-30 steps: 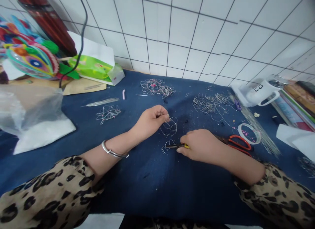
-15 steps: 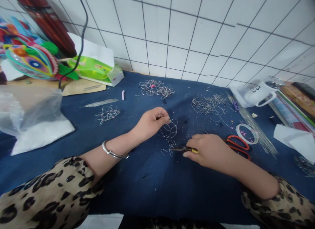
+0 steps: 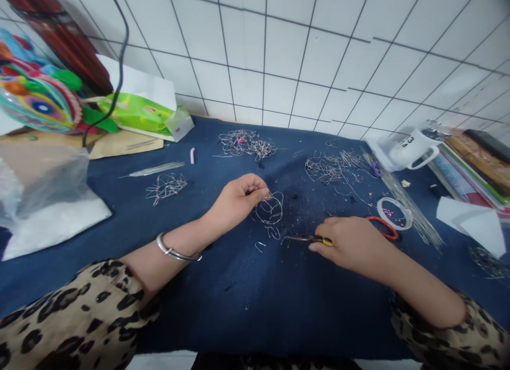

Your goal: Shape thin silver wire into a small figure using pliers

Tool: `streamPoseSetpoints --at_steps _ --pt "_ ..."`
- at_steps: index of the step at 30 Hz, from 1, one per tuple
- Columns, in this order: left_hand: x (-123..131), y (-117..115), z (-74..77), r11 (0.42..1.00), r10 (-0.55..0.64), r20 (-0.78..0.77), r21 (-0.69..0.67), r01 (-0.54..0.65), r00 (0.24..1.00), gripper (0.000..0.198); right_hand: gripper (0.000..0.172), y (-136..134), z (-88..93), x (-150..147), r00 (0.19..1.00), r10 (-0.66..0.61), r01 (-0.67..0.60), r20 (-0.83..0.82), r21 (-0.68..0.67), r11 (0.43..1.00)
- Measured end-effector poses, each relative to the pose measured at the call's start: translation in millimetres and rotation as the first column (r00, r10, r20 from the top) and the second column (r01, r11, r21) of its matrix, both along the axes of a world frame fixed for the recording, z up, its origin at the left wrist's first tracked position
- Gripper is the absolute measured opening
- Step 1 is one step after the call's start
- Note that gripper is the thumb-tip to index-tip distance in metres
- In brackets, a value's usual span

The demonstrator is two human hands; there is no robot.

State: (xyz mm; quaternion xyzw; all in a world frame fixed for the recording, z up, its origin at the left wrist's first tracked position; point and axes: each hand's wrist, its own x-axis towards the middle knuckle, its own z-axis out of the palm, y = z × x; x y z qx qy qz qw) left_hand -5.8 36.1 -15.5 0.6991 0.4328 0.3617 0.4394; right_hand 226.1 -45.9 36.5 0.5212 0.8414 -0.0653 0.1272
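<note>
My left hand [image 3: 246,196], with a silver bangle at the wrist, pinches a round frame of thin bent wire [image 3: 270,215] by its upper left side. In my right hand [image 3: 342,240] are dark pliers [image 3: 303,239] with yellow on the handle, their jaws pointing left. A small piece of wire appears at the tip of the jaws. Short bent wire pieces [image 3: 260,247] lie on the blue cloth just below the wire frame. Orange-handled scissors [image 3: 384,227] lie partly hidden behind my right hand.
Tangled wire heaps [image 3: 334,167] lie toward the wall, with another wire shape [image 3: 166,187] at left. A ring-shaped dish [image 3: 406,219] with pink beads sits beside straight wires [image 3: 422,224]. A white mug [image 3: 410,149] stands back right; a plastic bag [image 3: 51,200] lies left.
My right hand has drawn the pliers rightward, away from the bent wire pieces. The left hand keeps its pinch on the wire frame. The whole view has shifted slightly.
</note>
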Motion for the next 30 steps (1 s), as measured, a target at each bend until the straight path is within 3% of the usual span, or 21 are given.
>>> streamPoseSetpoints --at_steps 8,16,23,30 --pt "0 1 -4.0 1.000 0.011 -0.007 0.009 -0.011 1.000 0.013 0.027 4 -1.1 -1 1.000 -0.016 0.016 0.002 -0.012 1.000" --pt "0 0 -3.1 1.000 0.006 -0.069 0.003 -0.005 0.998 0.014 0.027 6 -1.2 5 0.984 -0.050 0.031 -0.171 -0.113 0.993" --pt "5 -7 6.0 0.997 0.011 -0.084 0.080 -0.004 0.996 0.014 0.026 2 -4.6 16 0.927 -0.118 0.117 -0.357 -0.024 0.993" --pt "7 -15 6.9 0.993 -0.003 -0.013 0.122 0.004 1.000 0.013 0.024 -3 -5.2 25 0.891 -0.143 0.171 -0.432 0.028 0.985"
